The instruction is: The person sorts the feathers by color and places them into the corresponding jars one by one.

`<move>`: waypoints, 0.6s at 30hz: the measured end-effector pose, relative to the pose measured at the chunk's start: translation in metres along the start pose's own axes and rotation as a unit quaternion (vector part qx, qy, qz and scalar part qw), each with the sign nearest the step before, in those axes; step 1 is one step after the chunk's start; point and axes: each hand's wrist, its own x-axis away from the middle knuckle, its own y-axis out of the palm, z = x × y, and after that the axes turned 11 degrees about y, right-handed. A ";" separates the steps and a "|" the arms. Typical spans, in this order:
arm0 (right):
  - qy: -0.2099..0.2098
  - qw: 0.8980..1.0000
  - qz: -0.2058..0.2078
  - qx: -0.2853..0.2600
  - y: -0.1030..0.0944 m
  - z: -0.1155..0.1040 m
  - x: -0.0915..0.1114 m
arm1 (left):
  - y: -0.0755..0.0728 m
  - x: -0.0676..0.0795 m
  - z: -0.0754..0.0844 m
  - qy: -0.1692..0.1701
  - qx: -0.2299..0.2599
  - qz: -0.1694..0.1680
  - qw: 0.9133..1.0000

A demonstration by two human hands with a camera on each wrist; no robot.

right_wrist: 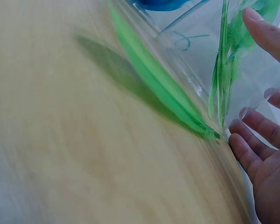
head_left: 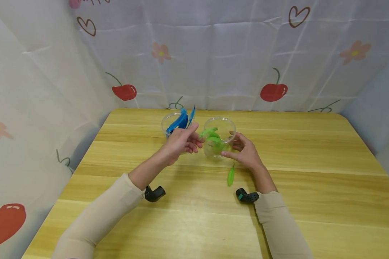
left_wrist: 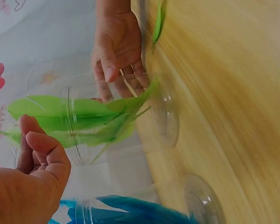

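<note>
Two clear plastic cups stand side by side toward the back of the table. The right cup (head_left: 231, 141) contains several green feathers (left_wrist: 91, 109); blue feathers (head_left: 180, 121) stick up from the left cup (left_wrist: 203, 200). My right hand (head_left: 246, 151) holds the right cup from its right side, thumb in front and fingers curved behind. Between the cups is my left hand (head_left: 183, 142), fingers loosely bent and thumb apart, with nothing pinched. Its fingertips are right by the green feather tips and overlap them in the left wrist view. It partly hides the left cup in the head view.
A single green feather (head_left: 231, 175) lies on the wooden table (head_left: 311, 172) in front of the right cup, near my right wrist. Black devices sit at my left wrist (head_left: 155, 194) and right wrist (head_left: 247, 195). A printed cloth (head_left: 214, 57) hangs behind the table.
</note>
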 end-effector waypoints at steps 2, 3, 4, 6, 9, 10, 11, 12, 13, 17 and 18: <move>-0.002 1.000 0.000 -0.001 0.000 0.001 0.000 | 0.001 -0.001 0.001 0.006 0.000 -0.008 1.000; -0.002 1.000 -0.001 -0.002 -0.001 0.001 0.000 | 0.002 -0.002 0.002 0.009 0.001 -0.011 1.000; -0.003 1.000 -0.001 -0.003 -0.001 0.001 0.000 | 0.003 -0.003 0.002 0.012 0.001 -0.016 1.000; -0.003 1.000 -0.002 -0.004 -0.001 0.002 -0.001 | 0.004 -0.004 0.003 0.019 0.000 -0.027 0.999; -0.005 1.000 -0.003 -0.007 -0.001 0.001 -0.002 | 0.006 -0.005 0.004 0.027 -0.001 -0.040 0.999; -0.005 1.000 -0.003 -0.007 -0.001 0.001 -0.002 | 0.006 -0.005 0.003 0.030 -0.002 -0.044 0.999; -0.006 1.000 -0.003 -0.008 -0.001 0.002 -0.002 | 0.007 -0.005 0.003 0.033 -0.004 -0.046 0.998; -0.007 1.000 -0.003 -0.009 -0.001 0.002 -0.002 | 0.007 -0.005 0.002 0.034 -0.008 -0.046 0.998; -0.007 1.000 -0.003 -0.010 -0.001 0.002 -0.002 | 0.007 -0.006 0.002 0.035 -0.013 -0.046 0.998; -0.008 1.000 -0.003 -0.013 -0.001 0.002 -0.002 | 0.009 -0.007 -0.003 0.032 -0.039 -0.036 0.998; -0.008 1.000 -0.003 -0.014 -0.001 0.002 -0.002 | 0.010 -0.007 -0.004 0.029 -0.042 -0.035 0.998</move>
